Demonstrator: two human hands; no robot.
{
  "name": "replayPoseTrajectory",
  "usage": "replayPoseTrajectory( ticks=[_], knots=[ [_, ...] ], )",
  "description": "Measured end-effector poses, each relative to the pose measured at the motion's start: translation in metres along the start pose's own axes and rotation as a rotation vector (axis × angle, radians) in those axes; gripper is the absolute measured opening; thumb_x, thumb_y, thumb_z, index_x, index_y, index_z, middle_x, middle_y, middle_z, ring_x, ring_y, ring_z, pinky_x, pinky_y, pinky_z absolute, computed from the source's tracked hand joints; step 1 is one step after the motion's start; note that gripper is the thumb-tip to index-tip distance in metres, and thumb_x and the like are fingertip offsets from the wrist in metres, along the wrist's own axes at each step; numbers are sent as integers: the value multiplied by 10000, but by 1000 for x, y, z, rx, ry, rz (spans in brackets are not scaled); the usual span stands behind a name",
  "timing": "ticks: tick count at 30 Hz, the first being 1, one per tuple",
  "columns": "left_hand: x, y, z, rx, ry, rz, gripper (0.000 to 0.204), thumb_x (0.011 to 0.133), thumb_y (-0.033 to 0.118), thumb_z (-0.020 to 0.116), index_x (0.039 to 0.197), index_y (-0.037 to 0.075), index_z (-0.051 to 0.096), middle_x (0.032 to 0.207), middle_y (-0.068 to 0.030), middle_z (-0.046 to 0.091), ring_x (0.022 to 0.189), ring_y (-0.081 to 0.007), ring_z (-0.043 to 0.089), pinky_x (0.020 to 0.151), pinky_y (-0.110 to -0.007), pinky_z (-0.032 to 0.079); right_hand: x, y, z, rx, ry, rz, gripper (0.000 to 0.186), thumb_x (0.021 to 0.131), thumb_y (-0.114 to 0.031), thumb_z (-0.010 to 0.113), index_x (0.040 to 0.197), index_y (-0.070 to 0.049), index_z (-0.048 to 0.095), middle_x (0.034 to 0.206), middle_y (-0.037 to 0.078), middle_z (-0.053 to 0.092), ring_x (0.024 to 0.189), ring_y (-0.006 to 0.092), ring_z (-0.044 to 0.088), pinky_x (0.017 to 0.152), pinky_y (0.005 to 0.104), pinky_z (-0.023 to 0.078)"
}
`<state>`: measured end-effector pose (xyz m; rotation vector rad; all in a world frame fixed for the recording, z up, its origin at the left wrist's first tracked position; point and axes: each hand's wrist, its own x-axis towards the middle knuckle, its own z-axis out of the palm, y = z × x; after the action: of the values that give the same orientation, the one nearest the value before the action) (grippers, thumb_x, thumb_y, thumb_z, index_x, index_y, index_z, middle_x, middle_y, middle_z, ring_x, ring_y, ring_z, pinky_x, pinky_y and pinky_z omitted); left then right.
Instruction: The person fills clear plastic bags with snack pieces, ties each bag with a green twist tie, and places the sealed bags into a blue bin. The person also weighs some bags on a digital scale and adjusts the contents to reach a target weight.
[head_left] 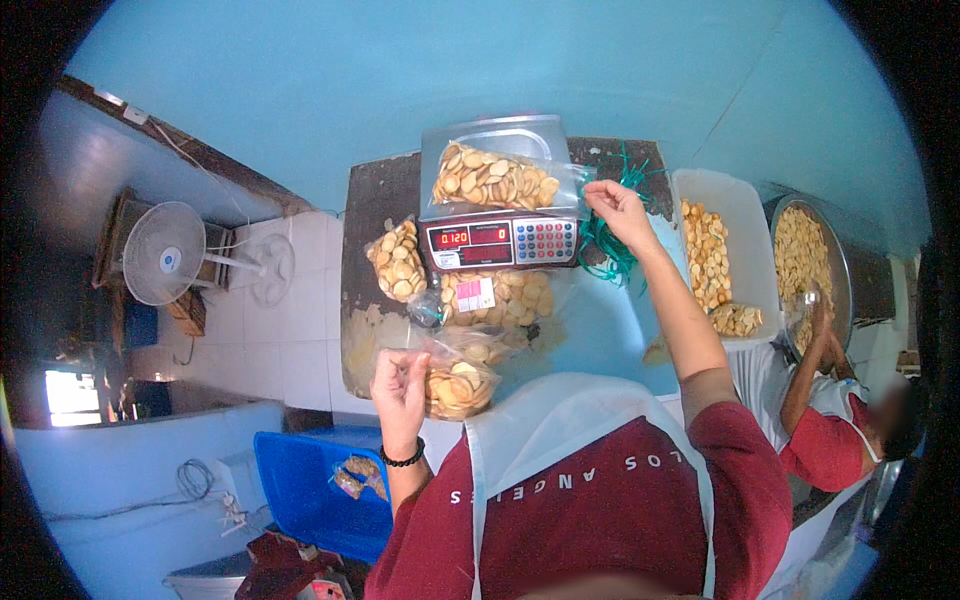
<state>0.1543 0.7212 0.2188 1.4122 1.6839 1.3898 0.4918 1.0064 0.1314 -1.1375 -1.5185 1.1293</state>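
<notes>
A clear plastic bag of round, pale-yellow chips lies on the pan of a digital scale with a lit red display. My right hand is closed in a pinch at the bag's loose right end. My left hand is closed on the gathered top of another bag of chips, held at the table's near edge. Two more filled bags lie by the scale: one bag on its left, and a labelled bag in front of it.
Green tie strips lie right of the scale. Farther right stand a white tub of chips and a large round metal pan, where another person works. A blue bin with small packets is at lower left; a white fan stands behind it.
</notes>
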Motion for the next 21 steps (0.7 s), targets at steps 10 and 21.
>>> replayPoseTrajectory(
  ticks=[10, 21],
  knots=[
    [-4, 1, 11, -107, -42, 31, 70, 920, -11, 649, 928, 3, 581, 817, -28, 641, 767, -64, 567, 674, -222, 467, -31, 3, -1, -143, -75, -35, 405, 851, -175, 753, 1213, -43, 628, 1089, 72, 667, 1053, 167, 614, 884, 308, 501],
    [15, 42, 80, -264, -153, 77, 321, 932, -26, 608, 1251, 5, 593, 884, -49, 690, 811, -83, 619, 724, -242, 506, -69, -98, 53, -674, -129, -882, 182, 812, -138, 631, 981, -136, 699, 985, 39, 668, 945, 257, 633, 862, 403, 476]
  ],
)
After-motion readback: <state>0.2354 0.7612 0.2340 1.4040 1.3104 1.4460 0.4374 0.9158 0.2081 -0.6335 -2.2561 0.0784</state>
